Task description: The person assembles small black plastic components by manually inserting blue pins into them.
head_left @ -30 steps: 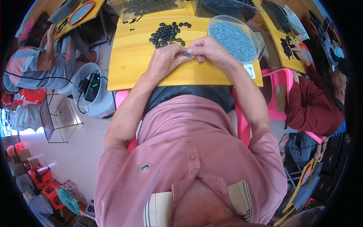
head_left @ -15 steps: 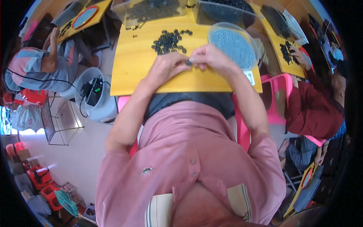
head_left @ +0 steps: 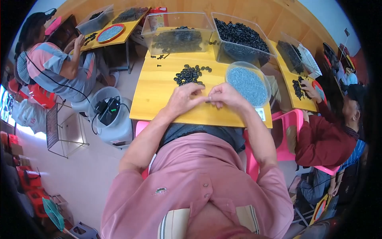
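Observation:
My left hand is over the yellow table at the near edge of a pile of small black oval parts. Its thumb stretches toward my right fingertips and stands apart from the index finger, which reaches to the pile's edge. My right hand meets that thumb with its own thumb and index finger in a pinch. A small dark bit shows under the fingertips, too hidden to make out. Just beyond my right hand, a round clear tray holds many tiny grey-blue pieces.
Two clear bins stand at the table's far side: one partly filled, the other heaped with black parts. A few small black pieces lie near the left bin. People work at tables on both sides. A white bucket with cables stands left.
The view has tilted up, showing more of the bins and wall. The small black part seen between my fingertips is now mostly hidden. My left thumb and index finger have spread apart.

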The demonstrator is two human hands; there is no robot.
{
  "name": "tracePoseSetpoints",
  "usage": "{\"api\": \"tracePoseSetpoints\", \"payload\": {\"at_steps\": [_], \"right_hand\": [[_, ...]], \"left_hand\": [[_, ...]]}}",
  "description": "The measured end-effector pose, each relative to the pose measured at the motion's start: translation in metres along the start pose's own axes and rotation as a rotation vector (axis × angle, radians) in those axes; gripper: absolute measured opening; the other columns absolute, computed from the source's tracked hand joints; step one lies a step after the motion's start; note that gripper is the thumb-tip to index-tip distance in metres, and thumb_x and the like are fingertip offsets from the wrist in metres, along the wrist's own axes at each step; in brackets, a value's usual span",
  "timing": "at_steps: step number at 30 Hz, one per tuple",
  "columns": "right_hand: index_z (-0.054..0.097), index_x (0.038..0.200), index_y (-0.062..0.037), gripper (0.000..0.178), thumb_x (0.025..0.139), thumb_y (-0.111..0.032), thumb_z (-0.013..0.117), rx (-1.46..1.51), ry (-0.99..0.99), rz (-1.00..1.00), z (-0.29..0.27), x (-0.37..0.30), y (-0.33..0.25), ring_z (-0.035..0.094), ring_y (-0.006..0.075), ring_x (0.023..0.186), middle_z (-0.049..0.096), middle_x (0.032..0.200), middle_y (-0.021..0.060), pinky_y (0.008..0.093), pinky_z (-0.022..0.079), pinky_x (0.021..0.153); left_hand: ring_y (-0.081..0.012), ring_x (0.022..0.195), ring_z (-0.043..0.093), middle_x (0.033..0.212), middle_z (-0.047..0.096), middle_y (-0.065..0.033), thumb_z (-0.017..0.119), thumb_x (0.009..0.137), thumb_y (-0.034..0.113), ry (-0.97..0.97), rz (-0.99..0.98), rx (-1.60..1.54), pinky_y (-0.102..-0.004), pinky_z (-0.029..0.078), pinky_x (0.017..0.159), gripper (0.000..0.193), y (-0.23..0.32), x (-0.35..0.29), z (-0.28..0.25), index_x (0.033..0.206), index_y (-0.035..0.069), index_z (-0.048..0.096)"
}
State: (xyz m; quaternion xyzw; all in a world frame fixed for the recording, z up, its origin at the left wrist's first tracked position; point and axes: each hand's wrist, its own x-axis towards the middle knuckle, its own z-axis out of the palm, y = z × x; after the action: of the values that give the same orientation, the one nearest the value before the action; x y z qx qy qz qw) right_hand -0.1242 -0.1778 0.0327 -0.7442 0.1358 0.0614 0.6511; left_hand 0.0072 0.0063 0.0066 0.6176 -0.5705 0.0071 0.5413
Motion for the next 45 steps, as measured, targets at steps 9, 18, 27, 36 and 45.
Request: {"api": "tracePoseSetpoints", "payload": {"at_steps": [9, 18, 27, 36, 45], "right_hand": [[0.055, 0.120, 0.0087, 0.041, 0.087, -0.010, 0.068, 0.091, 0.447, -0.536, -0.030, 0.048, -0.135, 0.069, 0.0145, 0.074, 0.071, 0.092, 0.0143, 0.0232, 0.053, 0.065], [0.069, 0.100, 0.0004, 0.018, 0.088, -0.013, 0.067, -0.468, 0.332, -0.261, 0.005, 0.030, -0.078, 0.063, 0.0076, 0.066, 0.067, 0.077, 0.0004, 0.0222, 0.047, 0.058], [0.070, 0.091, 0.0042, 0.024, 0.077, -0.014, 0.065, -0.870, 0.379, -0.232, 0.012, 0.039, -0.013, 0.069, 0.0325, 0.078, 0.069, 0.080, 0.0185, 0.0404, 0.053, 0.074], [0.069, 0.101, -0.0036, 0.029, 0.079, -0.022, 0.070, -0.923, 0.375, -0.315, 0.043, 0.055, 0.000, 0.066, 0.0262, 0.071, 0.066, 0.074, 0.0117, 0.0381, 0.050, 0.069], [0.071, 0.089, -0.0012, 0.022, 0.080, -0.021, 0.068, -0.862, 0.406, -0.283, 0.027, 0.040, -0.009, 0.065, 0.0216, 0.067, 0.067, 0.071, 0.0097, 0.0349, 0.050, 0.065]], "left_hand": [[-0.0118, 0.080, 0.061, 0.083, 0.067, -0.0051, 0.058, 0.099, 0.019, 0.493, -0.398, -0.376, -0.0255, 0.048, 0.075, 0.026, -0.025, 0.009, -0.017, 0.101, -0.005, 0.069], [-0.0104, 0.084, 0.060, 0.090, 0.068, -0.0040, 0.065, 0.093, 0.014, 0.599, -0.542, -0.461, -0.0244, 0.048, 0.077, 0.021, -0.044, 0.013, -0.022, 0.104, -0.003, 0.069], [-0.0097, 0.089, 0.063, 0.097, 0.070, -0.0062, 0.064, 0.092, 0.008, 0.430, -0.605, -0.351, -0.0234, 0.049, 0.081, 0.021, -0.039, 0.012, -0.019, 0.109, -0.003, 0.070], [-0.0087, 0.082, 0.063, 0.093, 0.071, -0.0058, 0.064, 0.091, 0.007, 0.356, -0.575, -0.373, -0.0220, 0.050, 0.074, 0.020, -0.039, 0.008, -0.015, 0.107, -0.003, 0.070], [-0.0088, 0.083, 0.063, 0.093, 0.070, -0.0052, 0.063, 0.091, 0.006, 0.359, -0.554, -0.346, -0.0225, 0.050, 0.077, 0.018, -0.041, 0.007, -0.016, 0.106, -0.002, 0.070]]}}
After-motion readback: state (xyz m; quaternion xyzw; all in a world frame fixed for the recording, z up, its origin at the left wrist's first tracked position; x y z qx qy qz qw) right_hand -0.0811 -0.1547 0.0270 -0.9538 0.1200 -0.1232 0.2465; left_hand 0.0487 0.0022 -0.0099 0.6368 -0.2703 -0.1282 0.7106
